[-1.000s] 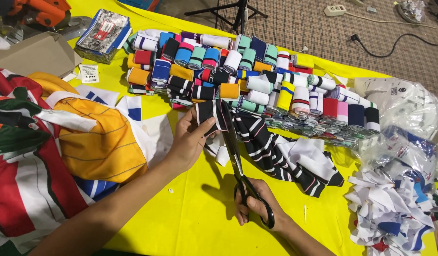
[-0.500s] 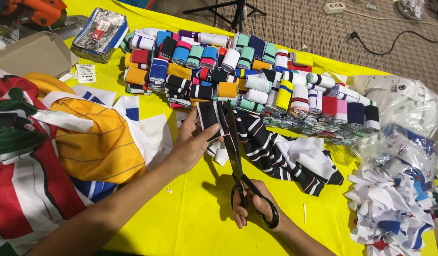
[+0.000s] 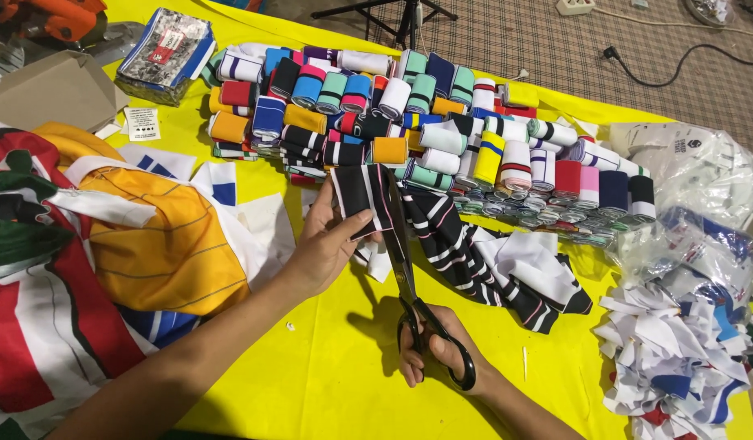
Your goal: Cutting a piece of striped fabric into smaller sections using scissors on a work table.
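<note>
My left hand (image 3: 323, 244) pinches a folded piece of black ribbed fabric with white stripes (image 3: 358, 195), held upright above the yellow table (image 3: 311, 383). My right hand (image 3: 438, 354) has its fingers through the black handles of long scissors (image 3: 402, 261). The blades point away from me and lie closed along the right edge of the held piece. A longer length of the same black striped fabric (image 3: 466, 244) trails to the right across the table.
Several rolled and folded knit bands in many colours (image 3: 409, 114) are stacked behind the hands. Striped jerseys (image 3: 91, 269) lie heaped at left. White and blue scraps (image 3: 678, 350) and clear plastic bags (image 3: 694, 179) sit at right. A cardboard box (image 3: 46, 90) stands far left.
The scissor blades have slid forward along the fabric's right edge. My left hand has kept the striped piece in about the same place.
</note>
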